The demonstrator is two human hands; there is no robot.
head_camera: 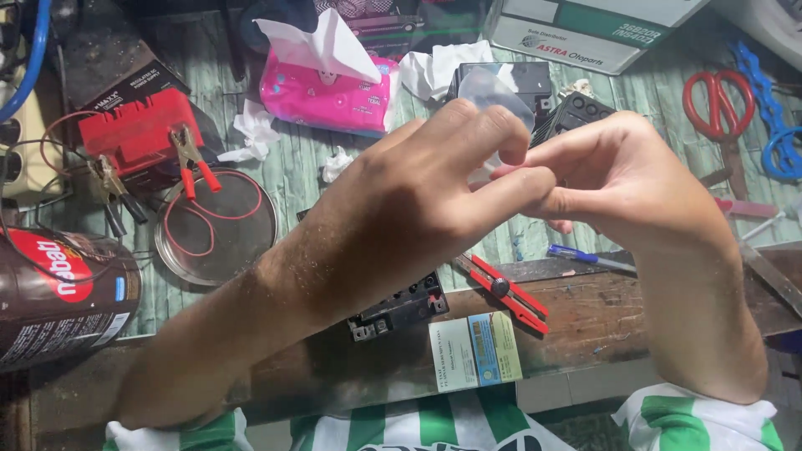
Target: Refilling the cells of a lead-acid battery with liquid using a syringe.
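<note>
— What lies nearest the person?

— A small printed box (pixel 476 351) at the bench's front edge, a black battery (pixel 401 311) partly under the left forearm, and a red utility knife (pixel 505 292) just beside them.

— And the hands?

— Raised together above the bench. The left hand (pixel 418 209) and right hand (pixel 618 179) meet at the fingertips, pinching a thin clear plastic piece (pixel 493 88) that stands up between them (what exactly it is, I cannot tell).

— Farther back?

— A blue pen (pixel 589 259) under the right hand, a round glass lid (pixel 215 225) with a red wire on it at left, then a red power unit (pixel 138 129) with clips. Beyond, a pink tissue pack (pixel 330 88) and red scissors (pixel 718 100) at the far right.
</note>
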